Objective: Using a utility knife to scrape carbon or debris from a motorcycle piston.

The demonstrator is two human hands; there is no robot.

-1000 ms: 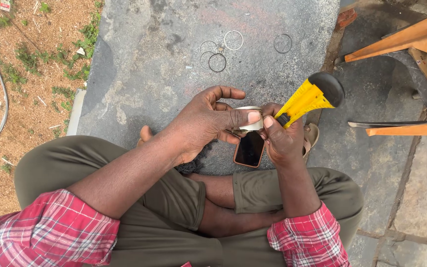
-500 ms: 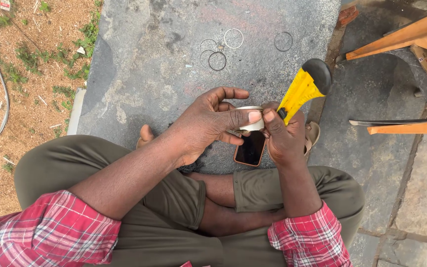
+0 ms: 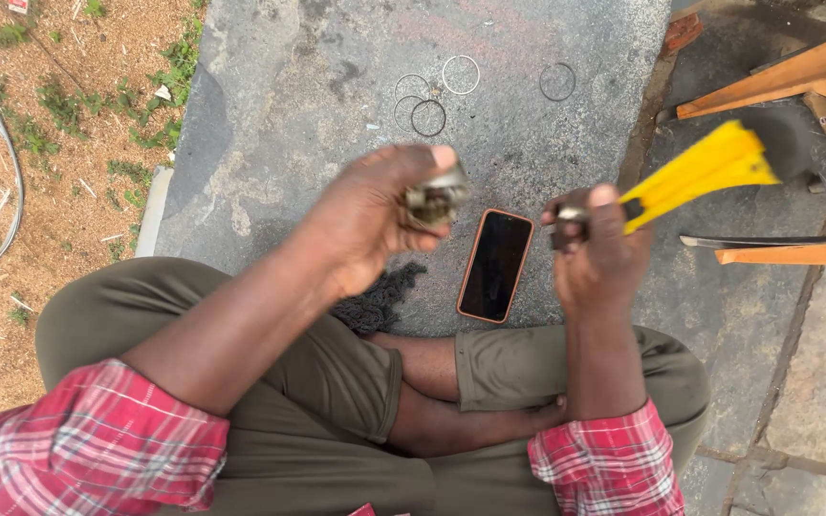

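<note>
— Grey stone slab [image 3: 317, 67] under you, bare soil and weeds off to its left. What have your hands got?

— Your left hand [image 3: 370, 220] is curled shut around a small round metal part [image 3: 437, 199], blurred, pinched between thumb and fingertips above the slab. Your right hand [image 3: 599, 248] is closed in a fist around the grip of a yellow-handled tool [image 3: 695, 172]. The 2 hands are well apart.

— Which way does your tool point?

— Its long axis is tilted: the yellow handle rises from your fist up and to the right, toward the orange wooden furniture [image 3: 795, 67]. The working end sits at your fingers; it is too blurred to tell its shape. As for the metal part, you cannot tell its facing either.

— What lies between your hands?

— 1 phone [image 3: 495, 266], dark screen up, orange rim, flat on the slab. Its long axis runs nearly away from you, leaning slightly right at the top. Neither hand touches it. A dark, crumpled scrap [image 3: 375, 301] lies just beside your left knee.

— And farther out?

— 4 thin wire rings [image 3: 427, 98] lie near the slab's far edge: 3 clustered, 2 of them overlapping, and 1 more ring [image 3: 556, 81] apart to the right. Nothing stands between them and your hands. A grey cable [image 3: 7, 162] curves across the soil at far left. Your legs are crossed, olive trousers, red checked sleeves.
</note>
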